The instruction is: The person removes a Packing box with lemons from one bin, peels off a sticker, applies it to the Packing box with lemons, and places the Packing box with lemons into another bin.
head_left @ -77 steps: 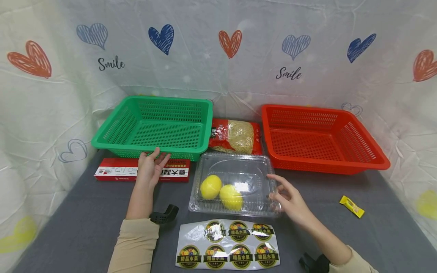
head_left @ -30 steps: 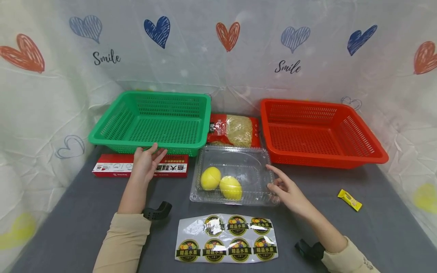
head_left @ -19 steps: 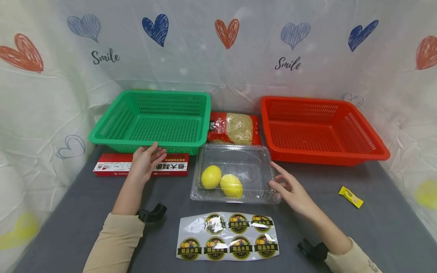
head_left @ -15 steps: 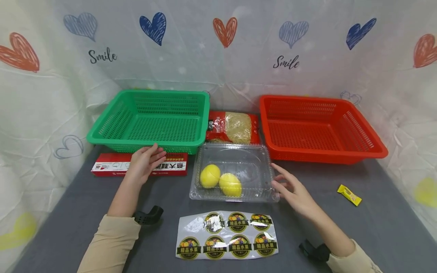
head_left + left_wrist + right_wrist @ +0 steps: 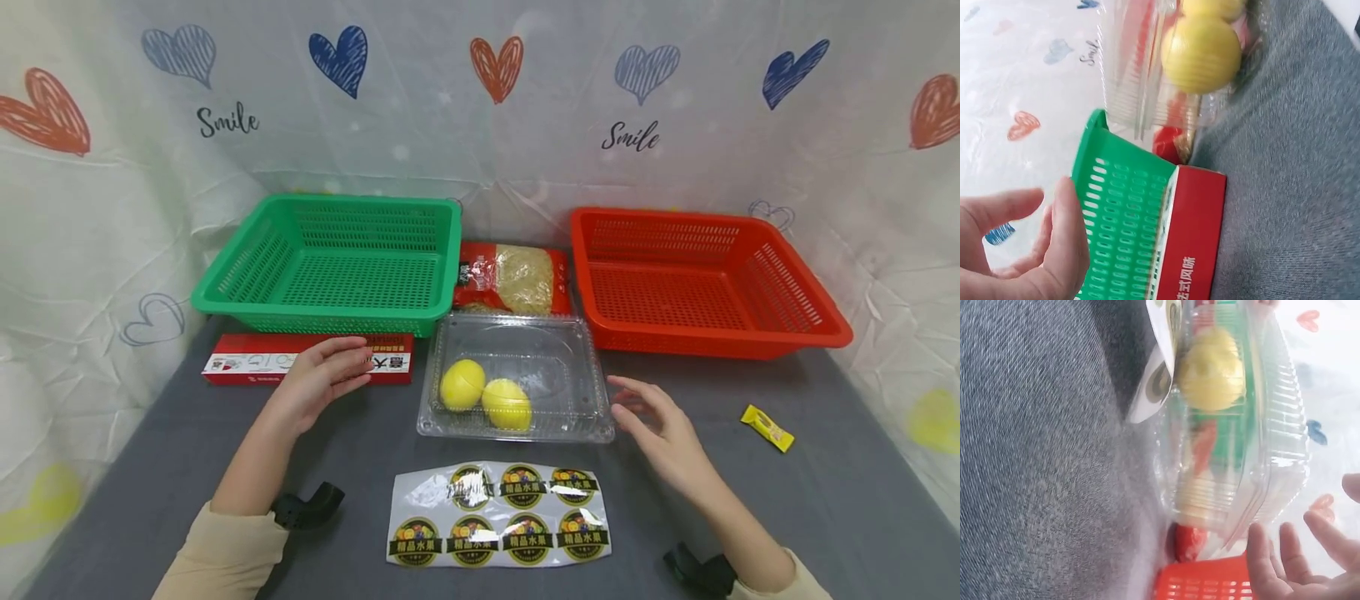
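Flanking clear box [image 5: 558,367], 2 hands [image 5: 318,385] [image 5: 663,433], loosely outstretched

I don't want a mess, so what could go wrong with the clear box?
The two yellow fruits sit at one side of the clear box with room beside them, so they might roll if it tips. The sticker sheet lies just in front with a curled edge that could catch. The red bag right behind might get squashed if the box slides back.
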Demonstrator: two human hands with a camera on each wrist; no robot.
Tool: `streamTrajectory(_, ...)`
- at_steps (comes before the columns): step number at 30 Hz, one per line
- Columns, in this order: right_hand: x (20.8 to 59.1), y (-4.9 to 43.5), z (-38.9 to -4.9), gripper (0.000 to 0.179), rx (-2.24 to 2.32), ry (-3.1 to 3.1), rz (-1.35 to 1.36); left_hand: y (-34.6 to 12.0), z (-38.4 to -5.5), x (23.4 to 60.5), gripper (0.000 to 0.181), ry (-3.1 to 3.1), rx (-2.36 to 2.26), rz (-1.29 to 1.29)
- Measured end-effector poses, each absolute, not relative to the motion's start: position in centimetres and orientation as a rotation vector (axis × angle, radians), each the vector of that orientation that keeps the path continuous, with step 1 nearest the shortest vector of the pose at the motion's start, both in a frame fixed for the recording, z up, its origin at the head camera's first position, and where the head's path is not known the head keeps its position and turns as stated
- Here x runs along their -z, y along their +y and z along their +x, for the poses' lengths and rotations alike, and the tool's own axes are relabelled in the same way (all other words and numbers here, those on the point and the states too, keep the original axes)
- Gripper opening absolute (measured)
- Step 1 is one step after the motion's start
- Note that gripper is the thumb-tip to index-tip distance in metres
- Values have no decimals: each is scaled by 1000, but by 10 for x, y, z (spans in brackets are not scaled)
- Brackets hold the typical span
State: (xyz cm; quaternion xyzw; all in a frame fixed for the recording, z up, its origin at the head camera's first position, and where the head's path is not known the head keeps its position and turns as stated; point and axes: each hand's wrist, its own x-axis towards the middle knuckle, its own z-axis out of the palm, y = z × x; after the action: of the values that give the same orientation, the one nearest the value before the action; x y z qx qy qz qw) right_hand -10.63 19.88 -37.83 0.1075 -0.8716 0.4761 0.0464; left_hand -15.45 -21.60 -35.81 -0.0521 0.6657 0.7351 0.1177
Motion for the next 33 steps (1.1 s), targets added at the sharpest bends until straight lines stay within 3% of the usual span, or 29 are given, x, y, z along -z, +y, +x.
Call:
streamTrajectory(11,371,188,-88,5,-1574,-2506,418,-209,-125,366,53,2018,-1914,74)
streamTrajectory(33,388,150,-75,9,-1733,-2574,819,-182,-92,377,39,2182,-1294,509)
